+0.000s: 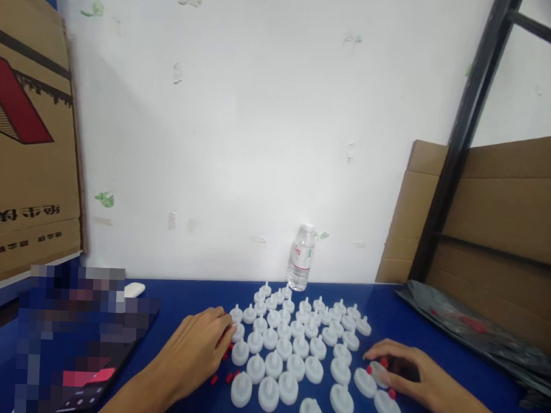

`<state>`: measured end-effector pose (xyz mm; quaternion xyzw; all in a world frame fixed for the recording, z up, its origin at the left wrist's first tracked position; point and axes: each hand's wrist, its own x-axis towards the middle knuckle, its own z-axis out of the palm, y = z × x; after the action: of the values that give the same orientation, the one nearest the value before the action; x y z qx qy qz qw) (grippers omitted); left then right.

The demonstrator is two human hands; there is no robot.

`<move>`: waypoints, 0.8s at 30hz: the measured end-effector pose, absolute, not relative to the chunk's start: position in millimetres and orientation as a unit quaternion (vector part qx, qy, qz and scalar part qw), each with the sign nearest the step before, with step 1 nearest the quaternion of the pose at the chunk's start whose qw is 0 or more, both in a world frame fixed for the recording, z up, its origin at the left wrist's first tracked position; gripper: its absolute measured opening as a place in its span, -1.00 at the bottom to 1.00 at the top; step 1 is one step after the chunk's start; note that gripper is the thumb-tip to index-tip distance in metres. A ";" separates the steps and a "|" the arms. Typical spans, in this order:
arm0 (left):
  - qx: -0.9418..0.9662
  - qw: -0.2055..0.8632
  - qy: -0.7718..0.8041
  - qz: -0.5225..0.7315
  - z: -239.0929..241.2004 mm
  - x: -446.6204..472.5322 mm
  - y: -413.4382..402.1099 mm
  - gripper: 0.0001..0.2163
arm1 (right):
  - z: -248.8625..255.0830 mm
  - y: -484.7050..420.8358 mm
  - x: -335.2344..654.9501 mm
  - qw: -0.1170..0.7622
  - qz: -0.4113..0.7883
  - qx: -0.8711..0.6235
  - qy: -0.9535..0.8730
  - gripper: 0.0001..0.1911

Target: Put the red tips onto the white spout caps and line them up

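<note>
Beside right fingers (390,348), half open around one, hold uncertain: three white caps (365,383), already red-tipped. Between these and left fingers (219,327), bent, grip hidden: many still-bare caps (268,394); loose red tips (229,378).

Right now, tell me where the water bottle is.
In the head view, the water bottle is slightly right of centre, at the back of the blue table by the white wall, just behind the white plastic pieces.

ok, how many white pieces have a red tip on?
3 visible: the middle piece by the right hand, the left piece just beside it, the near piece below both in frame. The left hand may hide more.
</note>
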<state>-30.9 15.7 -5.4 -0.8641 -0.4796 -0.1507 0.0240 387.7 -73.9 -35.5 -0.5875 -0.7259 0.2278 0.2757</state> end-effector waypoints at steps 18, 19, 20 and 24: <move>-0.890 0.072 -0.296 -0.339 -10.1 -15.5 -14.9 -0.86 | 30.7 -53.7 199.3 0.313 0.000 -0.417 -0.853 -0.72; -0.890 0.073 -0.294 -0.342 -10.1 -15.9 -14.2 -0.89 | 29.2 -53.6 189.9 0.302 0.005 -0.408 -0.862 -0.69; -0.888 0.073 -0.295 -0.344 -9.3 -16.7 -13.2 -0.88 | 27.9 -53.8 183.1 0.297 0.008 -0.404 -0.865 -0.68; -0.893 0.033 -0.284 -0.348 -3.8 -17.9 -11.2 -0.74 | 25.9 -55.3 174.8 0.314 0.004 -0.396 -0.863 -0.73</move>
<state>-17.9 -11.2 -3.8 -0.8926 -0.2844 -0.3482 0.0328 174.8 -55.3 25.9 -0.3964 -0.8626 0.0036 0.3143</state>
